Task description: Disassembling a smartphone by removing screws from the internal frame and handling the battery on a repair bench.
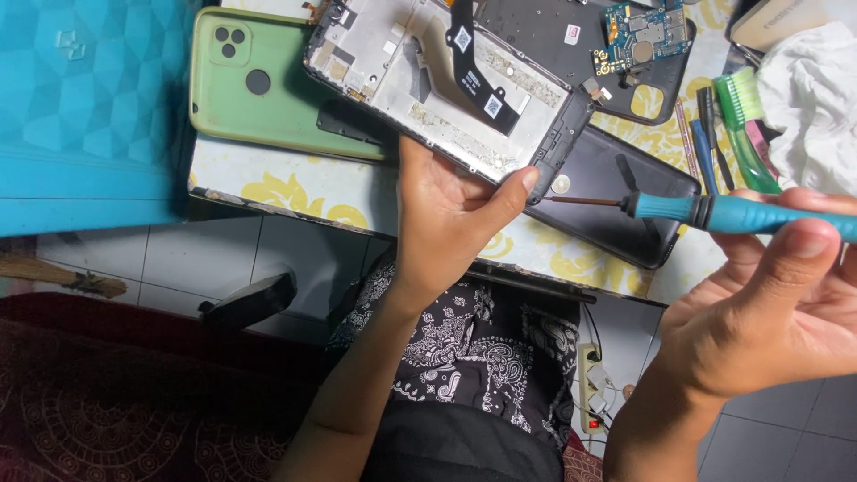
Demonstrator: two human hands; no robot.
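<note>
My left hand (446, 219) grips an opened phone frame (420, 76) from below, thumb pressed on its lower right corner. The frame lies back side up, showing bare metal and a black flex cable (473, 67). My right hand (768, 312) holds a teal-handled screwdriver (741, 214) level, its thin tip pointing left at the frame's lower right corner next to my left thumb. A small round silver part (561, 185) sits just above the shaft.
A green phone back cover (259, 89) lies left on the yellow-patterned table (295, 192). A black back panel (616, 192) sits under the tip. A circuit board (643, 36), a green brush (745, 125), several thin tools (705, 143), a white cloth (817, 98) lie right. A power strip (591, 379) is on the floor.
</note>
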